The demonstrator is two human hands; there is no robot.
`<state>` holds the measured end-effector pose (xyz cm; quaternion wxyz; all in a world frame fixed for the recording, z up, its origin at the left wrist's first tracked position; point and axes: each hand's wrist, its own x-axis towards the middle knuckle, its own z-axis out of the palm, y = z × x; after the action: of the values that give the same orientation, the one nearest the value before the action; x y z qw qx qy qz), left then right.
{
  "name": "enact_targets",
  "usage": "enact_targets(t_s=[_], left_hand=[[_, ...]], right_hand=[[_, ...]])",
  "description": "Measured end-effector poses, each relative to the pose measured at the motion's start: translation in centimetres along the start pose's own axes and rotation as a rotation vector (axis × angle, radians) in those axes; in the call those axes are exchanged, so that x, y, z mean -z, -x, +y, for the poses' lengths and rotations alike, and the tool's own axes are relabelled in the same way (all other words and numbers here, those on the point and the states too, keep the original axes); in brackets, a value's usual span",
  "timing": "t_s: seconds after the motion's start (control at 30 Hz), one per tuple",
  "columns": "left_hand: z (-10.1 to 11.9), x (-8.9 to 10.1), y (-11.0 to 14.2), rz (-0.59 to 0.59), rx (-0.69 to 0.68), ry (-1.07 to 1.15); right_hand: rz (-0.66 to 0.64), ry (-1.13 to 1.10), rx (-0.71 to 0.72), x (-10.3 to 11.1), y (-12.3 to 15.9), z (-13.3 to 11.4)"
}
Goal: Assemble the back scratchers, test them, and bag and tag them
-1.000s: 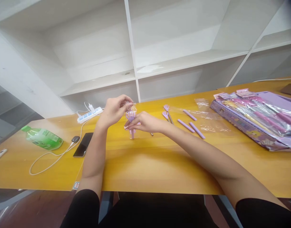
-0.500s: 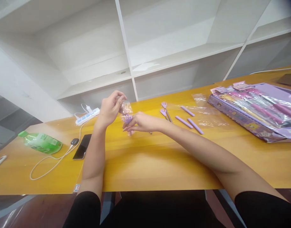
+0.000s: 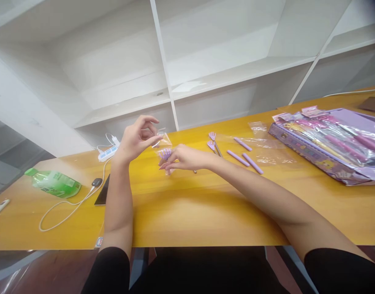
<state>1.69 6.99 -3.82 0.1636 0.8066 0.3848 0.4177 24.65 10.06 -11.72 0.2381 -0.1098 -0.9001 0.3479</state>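
Note:
My right hand is closed in a pinch on a back scratcher with a purple claw-shaped head. A clear plastic bag surrounds or lies against that head; its top end sticks up. At the bag's upper left is my left hand, thumb stretched toward the plastic and fingers curled apart from it. To the right lie two more purple claw heads on metal rods. Beside them are three purple tubes, like handles. A metal rod tip shows below my right hand.
Empty clear wrappers lie right of the tubes. A purple box holds several packaged pink and yellow scratchers. On the left are a green bottle, a phone, a white cable and a power strip. White shelving stands behind.
My left hand has moved slightly left, its pinch loosening as the fingers come apart. The bag's top has spread out. My right hand stays in place with the scratcher.

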Motion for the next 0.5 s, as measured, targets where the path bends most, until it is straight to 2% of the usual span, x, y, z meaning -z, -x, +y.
enact_targets(t_s=[0.2, 0.43, 0.5], left_hand=[[0.4, -0.2, 0.4, 0.092, -0.071, -0.099], [1.2, -0.6, 0.3, 0.184, -0.233, -0.474], [1.3, -0.8, 0.2, 0.221, -0.304, -0.521]], right_hand=[[-0.021, -0.024, 0.006, 0.1, 0.0, 0.1], [-0.026, 0.008, -0.001, 0.3, 0.2, -0.1], [0.014, 0.02, 0.01, 0.4, 0.3, -0.3]])
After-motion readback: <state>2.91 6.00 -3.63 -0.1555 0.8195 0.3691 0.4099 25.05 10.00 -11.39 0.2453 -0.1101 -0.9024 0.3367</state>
